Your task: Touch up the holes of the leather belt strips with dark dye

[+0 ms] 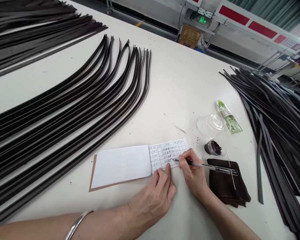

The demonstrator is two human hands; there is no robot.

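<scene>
Head view: right hand (193, 175) clamped on clear ballpoint pen (210, 167), writing on gridded paper pad (166, 155); open left hand (152, 198) pressing it flat; dark leather strips (65, 113) fanned on white table (180, 83).

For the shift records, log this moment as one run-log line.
right hand: writing with pen | left hand: steadying gridded form | beside: dark strips

Dark brown strips (65, 110), white table (175, 83), grid-lined page (165, 150)

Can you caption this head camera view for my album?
Right hand writes with a pen on a ruled notebook page, left hand steadying it, dark strips alongside.
</scene>
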